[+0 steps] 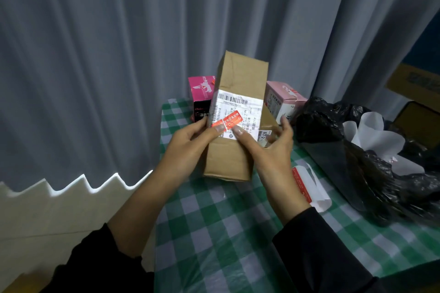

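Head: box apparently within left hand

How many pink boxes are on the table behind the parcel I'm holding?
2. A bright pink box stands left of the cardboard parcel, and a pale pink box right of it, both partly behind it. The parcel may hide others.

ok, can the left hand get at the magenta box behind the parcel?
Probably not yet: the left hand grips the cardboard parcel, which is held in front of the magenta box and covers its right edge. The box's left side looks free if the hand lets go.
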